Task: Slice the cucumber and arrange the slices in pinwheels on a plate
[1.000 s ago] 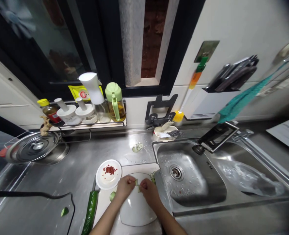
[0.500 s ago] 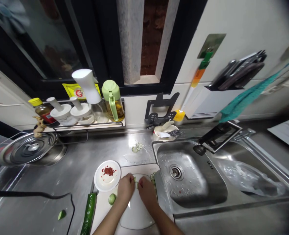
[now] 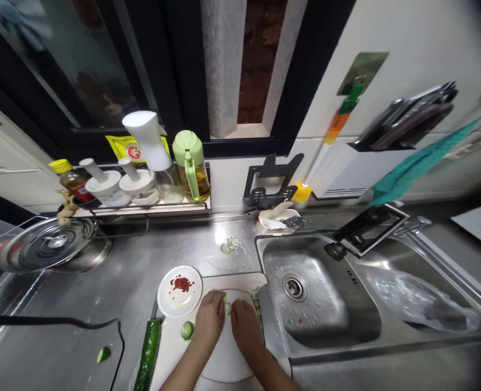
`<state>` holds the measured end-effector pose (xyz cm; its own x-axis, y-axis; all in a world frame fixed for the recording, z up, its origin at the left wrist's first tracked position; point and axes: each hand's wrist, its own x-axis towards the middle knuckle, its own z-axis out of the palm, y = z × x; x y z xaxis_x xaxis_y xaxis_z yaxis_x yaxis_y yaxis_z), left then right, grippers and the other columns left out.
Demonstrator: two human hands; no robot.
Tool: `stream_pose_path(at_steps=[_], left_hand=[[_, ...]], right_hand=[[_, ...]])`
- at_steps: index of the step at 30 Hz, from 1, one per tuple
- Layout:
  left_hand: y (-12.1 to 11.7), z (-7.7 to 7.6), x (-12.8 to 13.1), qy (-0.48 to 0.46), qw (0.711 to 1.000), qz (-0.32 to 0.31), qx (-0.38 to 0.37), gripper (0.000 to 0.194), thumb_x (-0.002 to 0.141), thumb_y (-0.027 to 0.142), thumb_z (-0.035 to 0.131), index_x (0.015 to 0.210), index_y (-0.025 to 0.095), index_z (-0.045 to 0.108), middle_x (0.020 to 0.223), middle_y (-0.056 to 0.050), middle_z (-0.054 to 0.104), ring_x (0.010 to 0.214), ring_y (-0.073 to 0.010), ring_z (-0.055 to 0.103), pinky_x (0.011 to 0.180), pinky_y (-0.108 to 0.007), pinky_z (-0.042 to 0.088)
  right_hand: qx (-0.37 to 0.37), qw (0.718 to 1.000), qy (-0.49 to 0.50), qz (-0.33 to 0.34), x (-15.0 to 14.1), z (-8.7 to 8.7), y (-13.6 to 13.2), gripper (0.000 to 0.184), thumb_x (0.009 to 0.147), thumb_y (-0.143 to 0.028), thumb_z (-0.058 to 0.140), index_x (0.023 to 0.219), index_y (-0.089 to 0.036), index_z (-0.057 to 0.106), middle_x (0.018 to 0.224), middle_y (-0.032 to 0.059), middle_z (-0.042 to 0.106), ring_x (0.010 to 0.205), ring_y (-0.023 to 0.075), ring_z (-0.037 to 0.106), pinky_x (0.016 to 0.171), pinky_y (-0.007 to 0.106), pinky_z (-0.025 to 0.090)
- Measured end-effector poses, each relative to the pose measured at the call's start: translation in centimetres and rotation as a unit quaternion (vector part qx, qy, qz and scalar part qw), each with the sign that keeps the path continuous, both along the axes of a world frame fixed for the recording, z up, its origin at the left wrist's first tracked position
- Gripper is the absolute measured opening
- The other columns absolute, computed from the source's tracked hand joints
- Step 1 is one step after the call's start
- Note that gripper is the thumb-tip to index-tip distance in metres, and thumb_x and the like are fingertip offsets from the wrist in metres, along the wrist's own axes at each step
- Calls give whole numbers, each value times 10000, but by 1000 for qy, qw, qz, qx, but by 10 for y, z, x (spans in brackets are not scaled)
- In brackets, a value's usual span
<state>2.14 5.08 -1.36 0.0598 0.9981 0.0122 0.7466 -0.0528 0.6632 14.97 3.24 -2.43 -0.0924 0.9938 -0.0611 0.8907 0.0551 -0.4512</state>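
Cuke piece (image 3: 225,297), pale grn, small, at fingertips of L hand (image 3: 211,314); mostly hidden, exact grip unclear. 2nd cuke bit (image 3: 227,308), pale grn, in gap betw. L hand & R hand (image 3: 243,323), nr R fingertips; can't tell if held. Both over upper part of plate (image 3: 227,355): wht, glossy, rounded corners, thin dk rim, flat on cutting board (image 3: 173,355). More cuke slices (image 3: 257,300), dk grn skin, bunched just beside plate's upper R edge, partly hidden by R hand.
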Motion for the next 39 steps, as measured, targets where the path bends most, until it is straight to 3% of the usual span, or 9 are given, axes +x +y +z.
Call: stream_pose_path(at_steps=[3, 6, 8, 14, 19, 32, 36, 39], left_hand=[[-14, -11, 0, 44, 996, -39, 64, 353, 841, 71, 430, 1088, 173, 661, 1033, -94, 682, 969, -200, 611, 863, -347, 509], [-25, -19, 1, 94, 990, -71, 81, 399, 839, 43, 416, 1145, 172, 636, 1096, -93, 669, 991, -208, 594, 869, -368, 519], [-28, -22, 2, 126, 985, -90, 80, 433, 836, 25, 402, 1190, 164, 608, 1147, -94, 656, 1025, -212, 577, 895, -379, 514], [-32, -34, 1, 209, 967, -105, 101, 476, 830, 21, 389, 1245, 164, 572, 1245, -86, 622, 1101, -233, 536, 947, -421, 490], [-33, -32, 2, 221, 966, -95, 92, 499, 821, 4, 390, 1257, 165, 570, 1260, -83, 618, 1111, -234, 534, 941, -411, 494], [-29, -21, 4, 187, 976, -83, 79, 477, 816, -1, 443, 1242, 162, 583, 1236, -88, 626, 1096, -226, 537, 929, -398, 503], [-30, -11, 2, 132, 985, -70, 87, 475, 811, 6, 424, 1213, 183, 606, 1193, -92, 642, 1075, -227, 560, 911, -408, 510], [-39, -3, -10, 71, 993, -21, 88, 411, 852, 76, 404, 1178, 188, 628, 1122, -104, 660, 1043, -219, 591, 912, -402, 509]], right_hand=[[60, 997, -9, 43, 3, -6, -16, 225, 833, -55, 475, 902, -186, 644, 898, 65, 659, 881, 230, 566, 807, 356, 421], [183, 978, -47, 93, 7, -16, -31, 352, 788, -36, 507, 1076, -191, 634, 1036, 66, 671, 968, 259, 559, 843, 385, 425], [208, 969, -79, 108, 9, -23, -37, 426, 774, -25, 500, 1142, -207, 614, 1098, 57, 670, 1019, 276, 556, 825, 387, 432], [176, 969, -118, 125, 12, -28, -39, 440, 796, -44, 496, 1186, -219, 600, 1174, 47, 661, 1061, 288, 560, 814, 401, 447], [169, 969, -125, 129, 12, -25, -37, 420, 814, -63, 495, 1189, -217, 604, 1193, 38, 656, 1076, 289, 559, 818, 400, 457], [188, 965, -129, 131, 11, -31, -36, 396, 813, -64, 510, 1164, -213, 615, 1183, 49, 657, 1083, 288, 549, 830, 401, 446], [193, 967, -113, 122, 13, -30, -36, 395, 807, -57, 514, 1154, -215, 619, 1161, 66, 663, 1070, 287, 553, 832, 418, 439], [193, 969, -92, 124, 17, -25, -39, 389, 810, -50, 493, 1142, -208, 622, 1145, 65, 667, 1064, 283, 549, 841, 427, 447]])
